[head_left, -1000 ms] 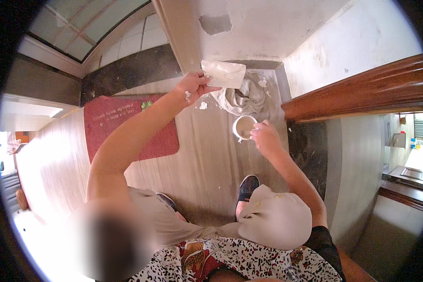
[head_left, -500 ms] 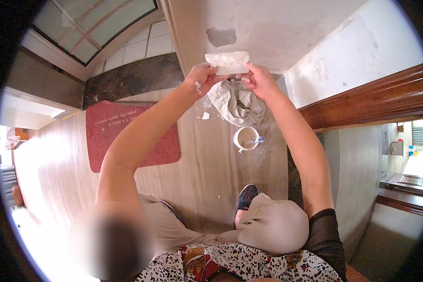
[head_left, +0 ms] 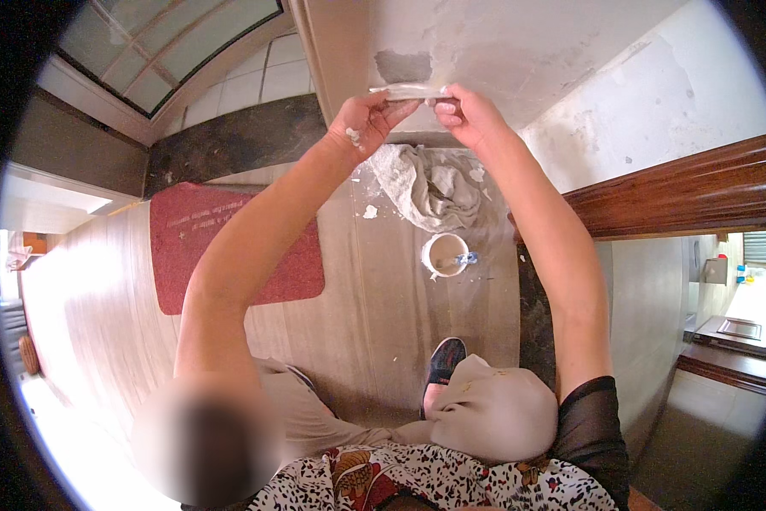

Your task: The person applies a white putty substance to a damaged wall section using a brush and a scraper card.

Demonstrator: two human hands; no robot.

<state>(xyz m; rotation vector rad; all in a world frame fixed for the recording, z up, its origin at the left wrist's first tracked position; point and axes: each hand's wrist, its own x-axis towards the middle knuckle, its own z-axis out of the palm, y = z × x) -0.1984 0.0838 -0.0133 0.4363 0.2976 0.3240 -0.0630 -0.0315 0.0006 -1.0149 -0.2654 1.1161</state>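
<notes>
Both my hands grip a flat white rectangular scraper [head_left: 407, 90], now seen nearly edge-on in front of the wall. My left hand [head_left: 366, 122] pinches its left end between thumb and fingers; white paste clings near that wrist. At the other end, my right hand [head_left: 468, 117] holds it the same way, paste on its fingertips. Just beyond the scraper, the pale wall has a rough grey patch [head_left: 402, 66]. Below my hands a crumpled greyish cloth [head_left: 438, 194] lies on the floor. Nearer stands a white tub [head_left: 426, 255] containing pale paste and a blue-and-white object [head_left: 466, 259].
A red mat [head_left: 174, 247] lies on the wood-look floor at left, beside a dark stone threshold [head_left: 229, 140]. Glossy brown wooden trim [head_left: 681, 187] runs along the right wall. White crumbs [head_left: 370, 212] dot the floor near the cloth. My shoe [head_left: 445, 362] is below the tub.
My hands have moved slightly farther up toward the wall with the scraper. It has tilted from showing its broad face to nearly edge-on. The cloth and tub stay put.
</notes>
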